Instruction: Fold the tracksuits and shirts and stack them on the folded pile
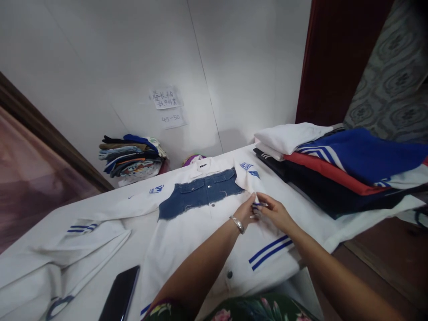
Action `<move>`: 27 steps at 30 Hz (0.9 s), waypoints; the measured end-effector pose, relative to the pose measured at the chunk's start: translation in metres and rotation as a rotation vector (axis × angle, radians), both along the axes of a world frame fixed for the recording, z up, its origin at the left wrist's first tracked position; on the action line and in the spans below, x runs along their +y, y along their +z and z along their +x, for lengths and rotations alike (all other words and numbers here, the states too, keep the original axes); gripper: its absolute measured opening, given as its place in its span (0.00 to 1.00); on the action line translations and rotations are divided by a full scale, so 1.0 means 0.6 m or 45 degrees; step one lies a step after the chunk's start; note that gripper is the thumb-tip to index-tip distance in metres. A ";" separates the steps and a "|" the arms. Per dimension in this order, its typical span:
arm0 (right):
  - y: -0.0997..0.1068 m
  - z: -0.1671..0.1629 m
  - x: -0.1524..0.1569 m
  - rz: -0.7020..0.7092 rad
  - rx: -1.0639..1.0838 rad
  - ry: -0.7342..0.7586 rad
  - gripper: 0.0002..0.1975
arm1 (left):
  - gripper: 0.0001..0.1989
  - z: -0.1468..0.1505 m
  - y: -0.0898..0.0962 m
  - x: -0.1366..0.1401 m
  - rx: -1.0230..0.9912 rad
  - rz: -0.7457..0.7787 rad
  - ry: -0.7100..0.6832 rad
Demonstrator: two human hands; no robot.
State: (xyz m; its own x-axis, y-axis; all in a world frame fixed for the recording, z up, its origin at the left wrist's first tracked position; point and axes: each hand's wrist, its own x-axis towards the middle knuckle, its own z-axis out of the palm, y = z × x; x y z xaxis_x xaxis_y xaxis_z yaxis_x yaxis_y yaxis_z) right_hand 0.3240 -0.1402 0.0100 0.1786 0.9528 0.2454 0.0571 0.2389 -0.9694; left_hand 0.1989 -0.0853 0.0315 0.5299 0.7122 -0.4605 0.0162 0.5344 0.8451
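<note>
A white jacket (pixel 187 240) with a blue denim chest panel (pixel 200 191), a collar and metal buttons lies spread face up on the table, collar away from me. Its right-side sleeve (pixel 246 174), bearing blue lettering, is bent inward across the front. My left hand (pixel 245 210), with a silver bracelet at the wrist, pinches that sleeve's striped end. From the other side my right hand (pixel 274 213) grips the same cuff, its fingers meeting the left ones. The other sleeve (pixel 133 206) stretches out to the left. Blue double stripes mark the hem below my hands.
A phone (pixel 120 292) lies at the near edge, left of the jacket. Another white garment (pixel 60 258) is at far left. Folded clothes form a stack (pixel 132 156) by the wall, and a larger pile (pixel 334 169) stands at right. Handwritten paper notes (pixel 169 107) hang on the wall.
</note>
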 end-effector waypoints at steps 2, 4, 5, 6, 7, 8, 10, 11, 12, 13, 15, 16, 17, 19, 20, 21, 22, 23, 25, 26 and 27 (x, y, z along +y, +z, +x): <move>0.000 -0.005 -0.012 -0.045 -0.060 0.069 0.25 | 0.27 0.006 -0.006 0.005 -0.019 -0.028 0.059; -0.001 0.000 -0.023 -0.058 -0.085 0.057 0.23 | 0.23 0.008 -0.010 0.010 -0.065 -0.029 0.118; -0.003 0.006 -0.029 -0.046 -0.098 0.014 0.22 | 0.21 0.008 -0.010 0.014 -0.095 -0.018 0.150; -0.007 0.015 -0.034 -0.028 -0.124 -0.043 0.21 | 0.20 0.007 -0.008 0.020 -0.127 0.003 0.186; -0.012 0.026 -0.039 -0.017 -0.165 -0.112 0.20 | 0.19 0.006 -0.003 0.027 -0.153 0.030 0.222; -0.019 0.037 -0.044 -0.025 -0.222 -0.174 0.19 | 0.18 0.004 0.005 0.037 -0.168 0.057 0.251; -0.038 0.061 -0.054 -0.103 -0.372 -0.276 0.20 | 0.15 0.000 0.031 0.064 -0.186 0.112 0.281; -0.049 0.072 -0.059 -0.157 -0.453 -0.305 0.21 | 0.13 -0.002 0.047 0.080 -0.196 0.132 0.289; -0.059 0.081 -0.065 -0.201 -0.532 -0.320 0.22 | 0.11 -0.004 0.066 0.097 -0.209 0.147 0.300; -0.067 0.088 -0.071 -0.230 -0.605 -0.324 0.24 | 0.09 -0.006 0.086 0.115 -0.227 0.160 0.318; -0.077 0.097 -0.083 -0.264 -0.719 -0.327 0.26 | 0.07 -0.011 0.127 0.151 -0.250 0.174 0.368; -0.079 0.099 -0.088 -0.289 -0.752 -0.321 0.27 | 0.07 -0.013 0.147 0.168 -0.258 0.181 0.397; -0.079 0.099 -0.092 -0.324 -0.763 -0.312 0.28 | 0.06 -0.016 0.165 0.184 -0.264 0.194 0.430; -0.075 0.097 -0.096 -0.406 -0.740 -0.285 0.29 | 0.07 -0.022 0.197 0.213 -0.275 0.239 0.509; -0.073 0.096 -0.097 -0.435 -0.716 -0.272 0.30 | 0.07 -0.024 0.210 0.227 -0.278 0.269 0.548; -0.070 0.095 -0.096 -0.455 -0.687 -0.263 0.31 | 0.07 -0.027 0.222 0.239 -0.280 0.301 0.586; -0.068 0.093 -0.095 -0.465 -0.656 -0.261 0.33 | 0.08 -0.030 0.233 0.250 -0.282 0.335 0.618; -0.066 0.092 -0.094 -0.467 -0.622 -0.265 0.33 | 0.08 -0.033 0.243 0.262 -0.283 0.367 0.643; -0.063 0.088 -0.092 -0.437 -0.551 -0.279 0.33 | 0.07 -0.040 0.261 0.283 -0.280 0.420 0.688; -0.062 0.085 -0.091 -0.406 -0.521 -0.282 0.33 | 0.07 -0.045 0.269 0.293 -0.281 0.442 0.711; -0.059 0.081 -0.090 -0.369 -0.500 -0.280 0.32 | 0.07 -0.050 0.277 0.303 -0.286 0.463 0.733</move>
